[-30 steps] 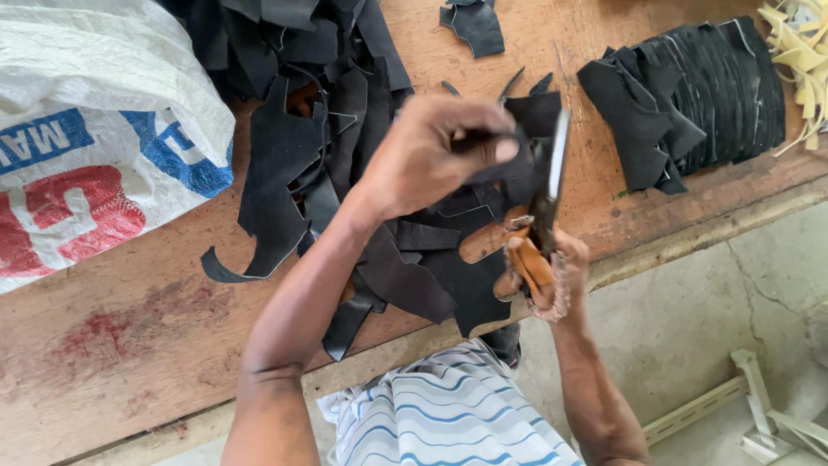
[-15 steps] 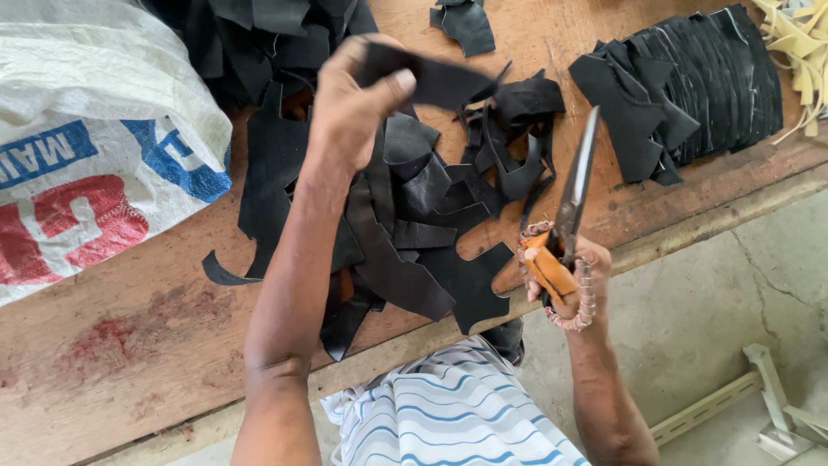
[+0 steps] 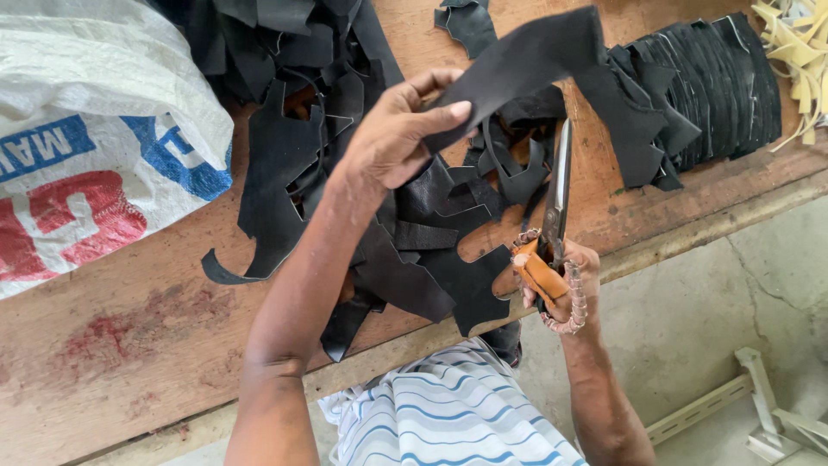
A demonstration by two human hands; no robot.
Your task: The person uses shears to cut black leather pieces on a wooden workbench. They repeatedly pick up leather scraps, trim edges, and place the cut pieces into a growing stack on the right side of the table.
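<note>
My left hand (image 3: pixel 392 134) pinches a black leather piece (image 3: pixel 526 60) and holds it lifted above the wooden table (image 3: pixel 129 336). My right hand (image 3: pixel 552 280) grips a pair of large scissors (image 3: pixel 556 198) by their orange wrapped handles, blades pointing away from me and almost closed. The blade tips sit just below the lifted piece. Under both hands lies a heap of black leather scraps (image 3: pixel 414 250).
A white woven sack (image 3: pixel 95 129) with blue and red print fills the table's left side. A neat stack of cut black pieces (image 3: pixel 716 86) lies at the right, pale yellow strips (image 3: pixel 798 52) beyond it. Concrete floor and a white frame (image 3: pixel 759 414) are at the lower right.
My left hand has lifted a black leather piece out of the heap and turned it towards the right. The scissors have swung upright beside it.
</note>
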